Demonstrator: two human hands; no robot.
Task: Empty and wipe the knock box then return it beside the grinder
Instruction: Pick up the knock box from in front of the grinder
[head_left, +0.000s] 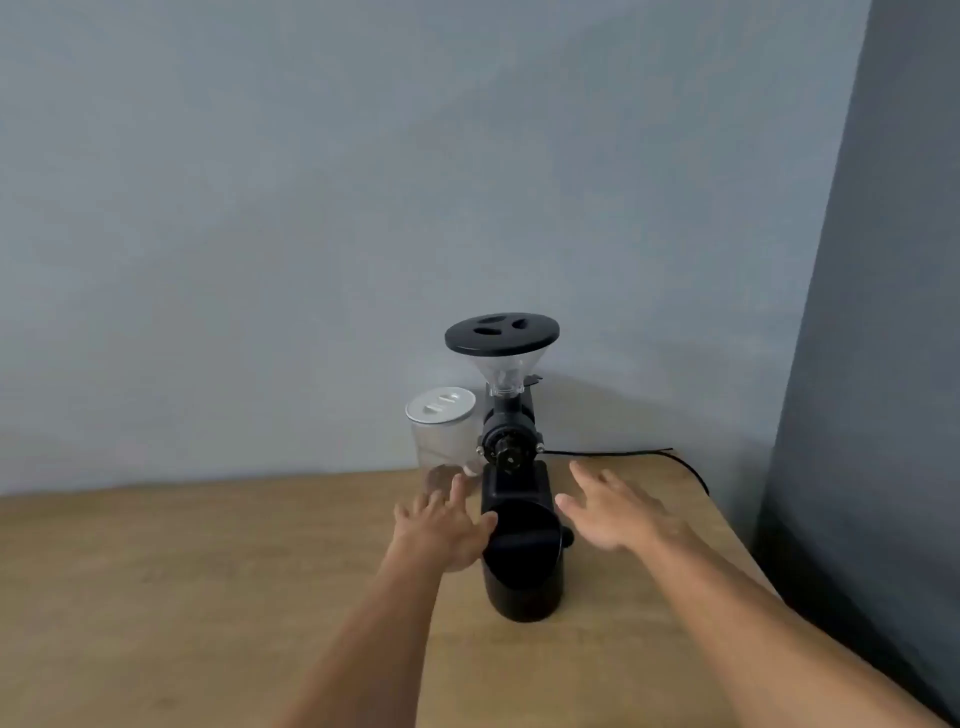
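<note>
Black knock box stands upright on the wooden table, lower centre of the frame, directly in front of the black grinder. Left hand sits at the box's left side, fingers spread and unclenched, thumb touching or almost touching the rim; contact cannot be confirmed. Right hand is at the box's right, just beside it but apart, palm flat, fingers extended, holding nothing. A clear jar with white lid stands left of the grinder. A black cable runs right along the table's rear edge.
</note>
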